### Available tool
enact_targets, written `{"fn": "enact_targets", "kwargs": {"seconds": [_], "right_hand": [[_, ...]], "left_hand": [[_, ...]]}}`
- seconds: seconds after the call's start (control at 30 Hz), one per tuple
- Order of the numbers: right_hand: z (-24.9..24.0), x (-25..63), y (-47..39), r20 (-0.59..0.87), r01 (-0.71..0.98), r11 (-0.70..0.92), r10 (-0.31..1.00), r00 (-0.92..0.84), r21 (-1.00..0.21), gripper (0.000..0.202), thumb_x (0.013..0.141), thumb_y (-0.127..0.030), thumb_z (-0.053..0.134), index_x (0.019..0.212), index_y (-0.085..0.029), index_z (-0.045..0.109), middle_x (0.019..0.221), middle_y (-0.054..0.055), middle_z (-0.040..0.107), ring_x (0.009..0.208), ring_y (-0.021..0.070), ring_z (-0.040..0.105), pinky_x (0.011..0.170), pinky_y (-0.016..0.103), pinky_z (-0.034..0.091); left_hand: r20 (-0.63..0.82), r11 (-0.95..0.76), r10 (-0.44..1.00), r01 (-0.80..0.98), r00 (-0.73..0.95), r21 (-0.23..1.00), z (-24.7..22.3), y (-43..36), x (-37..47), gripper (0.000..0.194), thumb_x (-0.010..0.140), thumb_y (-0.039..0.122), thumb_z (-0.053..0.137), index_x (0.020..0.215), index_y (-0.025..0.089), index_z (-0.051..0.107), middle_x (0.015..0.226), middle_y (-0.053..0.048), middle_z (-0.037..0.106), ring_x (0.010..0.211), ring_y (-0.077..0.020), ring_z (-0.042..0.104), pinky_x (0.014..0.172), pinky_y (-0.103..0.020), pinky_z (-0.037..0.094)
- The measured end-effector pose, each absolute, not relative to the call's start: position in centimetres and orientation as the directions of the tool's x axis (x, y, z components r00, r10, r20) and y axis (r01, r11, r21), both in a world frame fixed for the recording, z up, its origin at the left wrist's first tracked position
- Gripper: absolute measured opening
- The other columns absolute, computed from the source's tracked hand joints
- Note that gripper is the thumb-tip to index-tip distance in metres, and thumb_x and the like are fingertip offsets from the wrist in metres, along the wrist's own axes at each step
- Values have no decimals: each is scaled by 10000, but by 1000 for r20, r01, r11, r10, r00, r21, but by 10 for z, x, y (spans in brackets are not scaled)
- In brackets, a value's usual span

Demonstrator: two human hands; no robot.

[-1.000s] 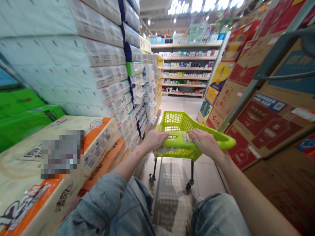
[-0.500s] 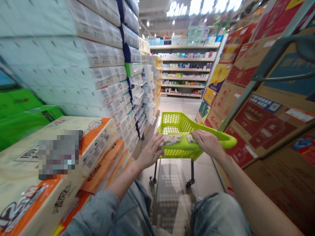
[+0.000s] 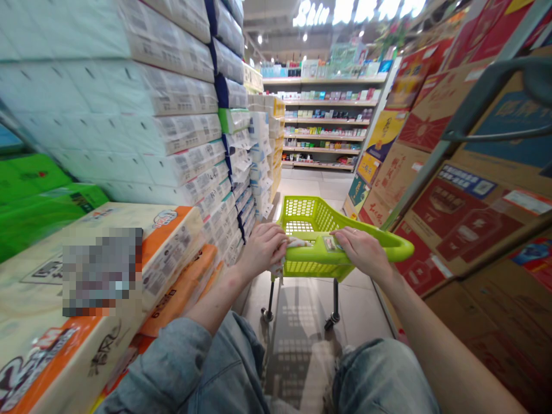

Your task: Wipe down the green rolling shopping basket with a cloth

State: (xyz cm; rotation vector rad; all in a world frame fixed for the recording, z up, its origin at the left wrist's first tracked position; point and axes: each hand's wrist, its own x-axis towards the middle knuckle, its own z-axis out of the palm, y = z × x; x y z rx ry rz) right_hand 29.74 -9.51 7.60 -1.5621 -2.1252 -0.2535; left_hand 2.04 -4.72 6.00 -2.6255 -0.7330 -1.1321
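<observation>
A lime-green shopping cart (image 3: 319, 254) stands right in front of me, its perforated basket (image 3: 299, 205) facing ahead. My left hand (image 3: 265, 246) is closed over a pale patterned cloth (image 3: 297, 242) at the left end of the handle. Part of the cloth is bunched under the fingers, and a corner hangs below the hand. On the right side of the handle, my right hand (image 3: 360, 247) is curled over the bar, beside a small label panel (image 3: 333, 244). The undersides of both hands are hidden.
Stacked tissue packs (image 3: 181, 92) rise on the left, with a large cream-and-orange pack (image 3: 172, 253) close beside me. Cardboard cartons (image 3: 457, 213) line the right, behind a grey metal frame (image 3: 457, 115). Shelves of small goods (image 3: 323, 121) stand ahead across the tiled floor (image 3: 306, 184).
My left hand has gone from lying flatter on the cloth to closing around it, shifting slightly left and bunching it up. My right hand stays on the handle.
</observation>
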Motion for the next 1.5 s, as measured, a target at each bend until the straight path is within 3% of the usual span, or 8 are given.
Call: {"fn": "enact_targets", "kwargs": {"seconds": [0.1, 0.23, 0.5, 0.77, 1.07, 1.27, 1.4, 1.5], "right_hand": [[75, 300, -95, 480, 936, 324, 848, -223, -140, 456, 965, -408, 237, 939, -218, 651, 933, 52, 679, 875, 178, 616, 747, 282, 431], [74, 305, -94, 482, 935, 320, 850, -214, -150, 470, 965, -411, 233, 978, -220, 662, 956, 52, 687, 896, 178, 620, 770, 288, 442], [76, 316, -95, 484, 855, 457, 822, -301, -244, 430, 955, -377, 296, 1027, -212, 686, 993, 44, 701, 952, 182, 626, 850, 310, 450], [78, 319, -100, 488, 846, 479, 810, -324, -233, 415, 944, -368, 316, 1049, -225, 691, 1030, 46, 703, 972, 193, 631, 861, 333, 461], [78, 320, -101, 490, 846, 448, 828, -272, -287, 428, 942, -387, 307, 1041, -238, 696, 1036, 39, 702, 973, 194, 633, 872, 335, 462], [76, 330, -94, 422, 890, 278, 900, -110, -362, 491, 951, -450, 253, 920, -274, 711, 997, -2, 707, 902, 170, 641, 798, 287, 460], [70, 342, -88, 436, 922, 245, 895, -96, -300, 522, 931, -507, 281, 817, -241, 716, 859, 25, 716, 812, 175, 639, 722, 277, 457], [68, 349, -87, 463, 938, 237, 881, -97, -254, 511, 928, -494, 297, 835, -228, 722, 867, 38, 713, 838, 188, 626, 747, 299, 450]], "left_hand": [[669, -921, 322, 384, 670, 59, 61, -45, 29, 320, 885, 187, 394, 1160, 172, 557, 1156, -90, 623, 1143, -199, 527, 996, -408, 417], [643, -932, 331, 344, 691, 110, 55, -48, 32, 248, 896, 260, 420, 1042, 168, 598, 945, -74, 671, 936, -183, 601, 907, -376, 464], [695, -957, 284, 243, 660, 160, 42, -34, 27, 342, 935, 286, 302, 949, 167, 622, 884, -77, 673, 882, -178, 581, 920, -398, 425], [643, -896, 432, 219, 632, 387, 39, -23, 27, 490, 946, 357, 165, 762, 179, 582, 803, -70, 645, 837, -175, 566, 954, -398, 397], [593, -823, 543, 237, 595, 516, 42, -22, 34, 513, 931, 369, 148, 700, 182, 566, 749, -60, 632, 811, -180, 555, 907, -378, 423], [620, -820, 558, 248, 552, 516, 43, -39, 48, 462, 925, 327, 177, 655, 177, 521, 703, -57, 595, 742, -169, 544, 790, -342, 451], [635, -826, 558, 285, 534, 487, 38, -52, 57, 458, 926, 314, 179, 635, 182, 508, 672, -48, 573, 707, -165, 524, 739, -334, 442], [656, -830, 558, 320, 509, 457, 35, -61, 65, 451, 927, 308, 187, 643, 184, 514, 674, -51, 573, 706, -171, 520, 731, -343, 432]]}}
